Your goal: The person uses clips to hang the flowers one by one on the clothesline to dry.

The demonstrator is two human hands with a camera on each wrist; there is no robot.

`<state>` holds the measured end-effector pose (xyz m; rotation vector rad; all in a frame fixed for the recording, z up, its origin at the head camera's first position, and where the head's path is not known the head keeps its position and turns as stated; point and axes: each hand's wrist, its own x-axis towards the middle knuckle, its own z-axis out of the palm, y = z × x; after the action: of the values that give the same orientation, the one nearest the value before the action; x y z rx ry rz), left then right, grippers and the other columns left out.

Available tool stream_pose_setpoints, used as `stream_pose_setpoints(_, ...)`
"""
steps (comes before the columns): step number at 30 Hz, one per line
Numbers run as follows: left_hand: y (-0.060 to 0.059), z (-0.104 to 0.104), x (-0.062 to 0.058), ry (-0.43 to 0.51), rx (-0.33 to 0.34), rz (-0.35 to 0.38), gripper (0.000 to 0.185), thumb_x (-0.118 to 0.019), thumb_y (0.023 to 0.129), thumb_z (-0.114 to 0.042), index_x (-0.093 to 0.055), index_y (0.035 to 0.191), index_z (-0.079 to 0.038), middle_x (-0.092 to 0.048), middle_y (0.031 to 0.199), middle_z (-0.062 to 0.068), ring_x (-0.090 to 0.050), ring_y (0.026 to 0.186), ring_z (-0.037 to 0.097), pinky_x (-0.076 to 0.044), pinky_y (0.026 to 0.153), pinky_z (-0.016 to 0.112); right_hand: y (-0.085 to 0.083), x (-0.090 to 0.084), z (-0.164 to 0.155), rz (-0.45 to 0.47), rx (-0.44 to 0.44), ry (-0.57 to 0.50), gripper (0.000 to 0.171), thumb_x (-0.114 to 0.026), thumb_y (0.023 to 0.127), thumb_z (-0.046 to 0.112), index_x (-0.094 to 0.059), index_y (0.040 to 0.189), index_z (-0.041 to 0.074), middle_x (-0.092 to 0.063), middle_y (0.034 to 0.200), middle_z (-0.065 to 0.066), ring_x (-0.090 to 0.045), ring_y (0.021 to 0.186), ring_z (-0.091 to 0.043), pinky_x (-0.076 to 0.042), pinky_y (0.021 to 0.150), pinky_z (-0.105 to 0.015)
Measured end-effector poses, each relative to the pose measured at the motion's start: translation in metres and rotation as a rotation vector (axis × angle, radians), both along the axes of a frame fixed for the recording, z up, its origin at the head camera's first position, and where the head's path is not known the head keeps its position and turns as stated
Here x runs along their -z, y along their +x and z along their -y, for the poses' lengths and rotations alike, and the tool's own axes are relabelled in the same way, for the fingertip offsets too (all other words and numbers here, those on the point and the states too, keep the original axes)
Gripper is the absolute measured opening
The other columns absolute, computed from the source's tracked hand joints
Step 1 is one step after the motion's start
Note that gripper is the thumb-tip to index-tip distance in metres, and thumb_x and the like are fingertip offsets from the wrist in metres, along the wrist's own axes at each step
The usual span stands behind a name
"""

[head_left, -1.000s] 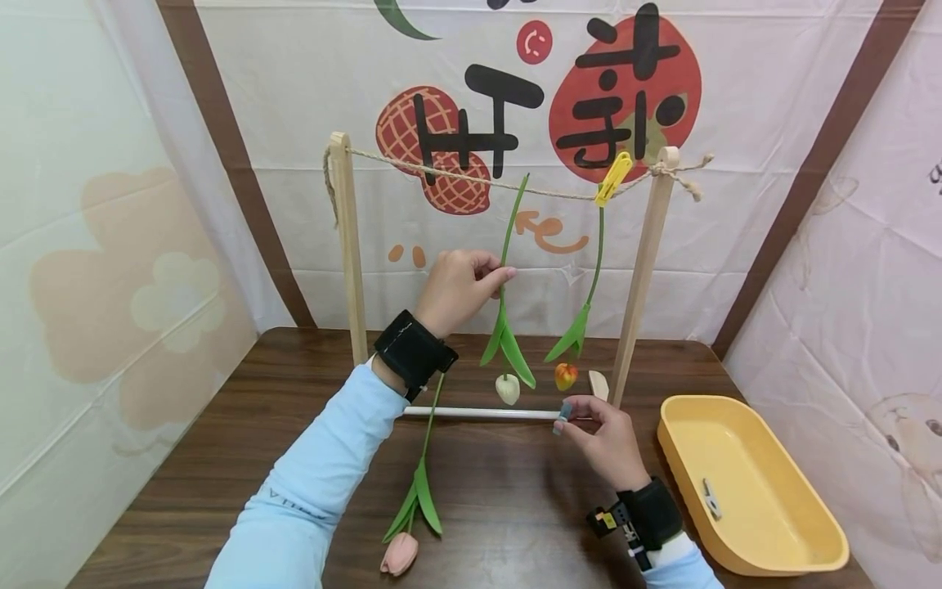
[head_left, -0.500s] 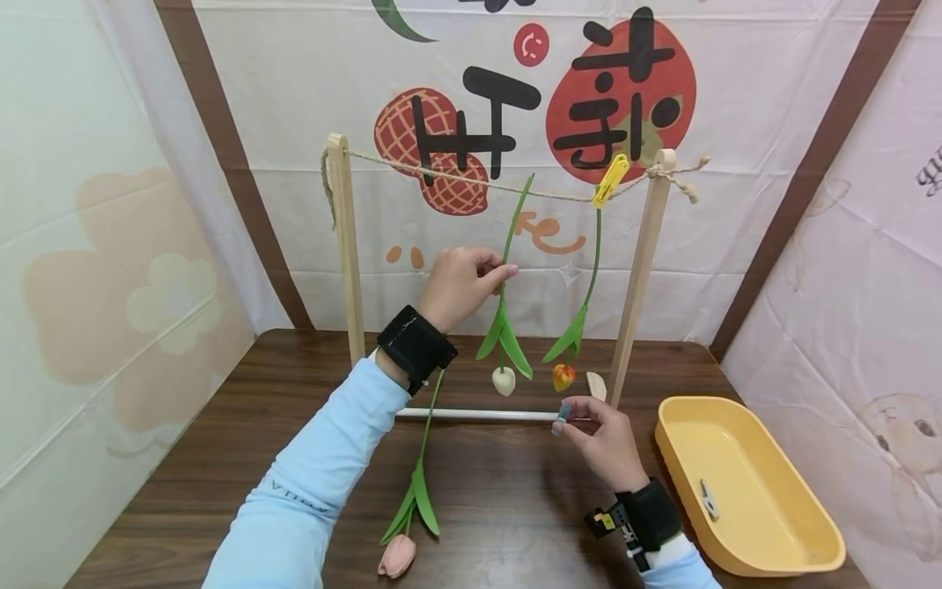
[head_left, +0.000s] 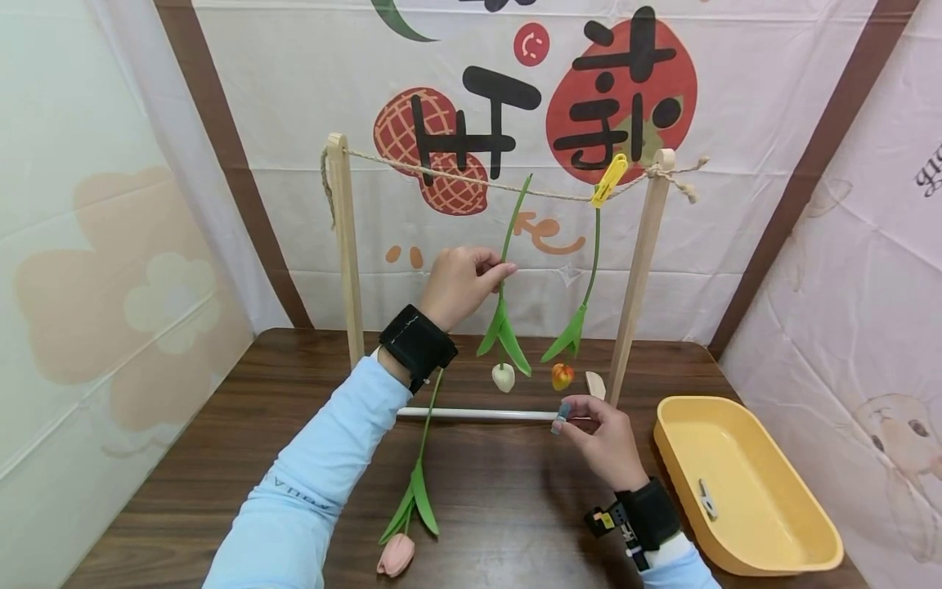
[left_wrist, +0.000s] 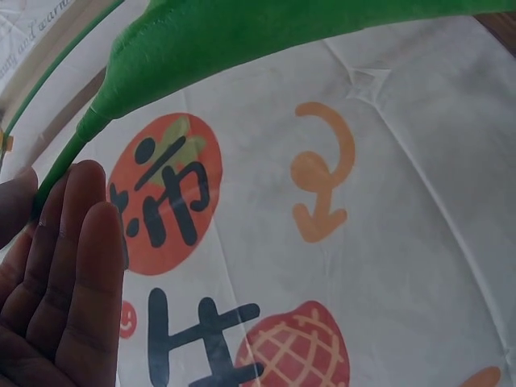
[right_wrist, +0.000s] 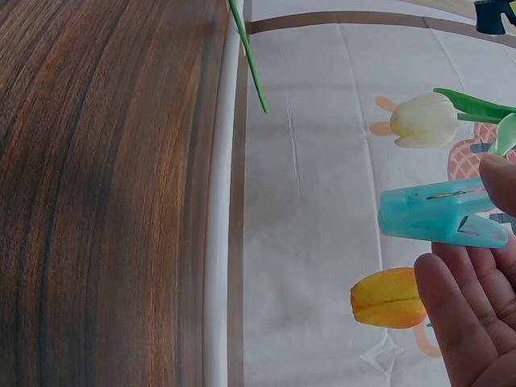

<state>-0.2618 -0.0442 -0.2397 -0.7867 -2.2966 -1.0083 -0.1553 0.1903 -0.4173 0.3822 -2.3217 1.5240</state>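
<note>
Your left hand (head_left: pixel 459 286) pinched the white tulip's stem (head_left: pixel 510 237), upright against the string (head_left: pixel 471 177). Your right hand (head_left: pixel 603 438) gripped a blue clip (head_left: pixel 562 416) well below, at the counter (head_left: pixel 221 458).

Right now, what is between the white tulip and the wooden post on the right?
The orange tulip hangs upside down between the white tulip and the right post, as the head view shows.
</note>
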Motion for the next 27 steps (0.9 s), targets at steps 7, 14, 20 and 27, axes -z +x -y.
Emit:
stream_pose_setpoints(7,-0.005,0.002,0.002,0.001,-0.02,0.013,0.025,-0.068,0.093,-0.028,-0.072,0.078,-0.009,-0.062,0.063,-0.003,-0.055,0.058,0.011,-0.037,0.055,0.027,-0.003,0.0,0.0,0.003,-0.008,0.013,0.026,-0.08,0.081,0.006,-0.068,0.103,0.002,-0.069,0.088,0.0,-0.066,0.083,-0.016,-0.054,0.072,-0.03)
stream_pose_setpoints(14,-0.009,0.003,0.003,-0.008,-0.033,0.011,0.024,-0.068,0.093,-0.029,-0.072,0.08,-0.01,-0.062,0.064,-0.003,-0.055,0.058,0.01,-0.037,0.056,0.027,-0.005,0.0,0.001,0.003,-0.015,0.017,0.026,-0.08,0.08,0.006,-0.068,0.103,0.002,-0.07,0.088,0.0,-0.067,0.083,-0.016,-0.055,0.072,-0.032)
stream_pose_setpoints(20,-0.007,0.004,0.003,-0.001,-0.03,0.016,0.024,-0.068,0.093,-0.029,-0.072,0.079,-0.009,-0.062,0.063,-0.003,-0.054,0.058,0.011,-0.037,0.056,0.028,0.0,-0.001,0.002,-0.018,-0.009,0.01,0.026,-0.08,0.08,0.007,-0.069,0.103,0.003,-0.07,0.088,-0.001,-0.067,0.083,-0.017,-0.054,0.072,-0.027)
stream_pose_setpoints(27,-0.004,0.005,0.002,0.006,-0.016,0.016,0.024,-0.068,0.093,-0.028,-0.072,0.079,-0.009,-0.061,0.063,-0.003,-0.054,0.058,0.011,-0.036,0.056,0.028,0.025,-0.037,0.018,-0.006,0.042,0.027,0.025,-0.076,0.08,-0.007,-0.067,0.104,-0.006,-0.069,0.089,-0.016,-0.067,0.083,-0.028,-0.054,0.072,-0.027)
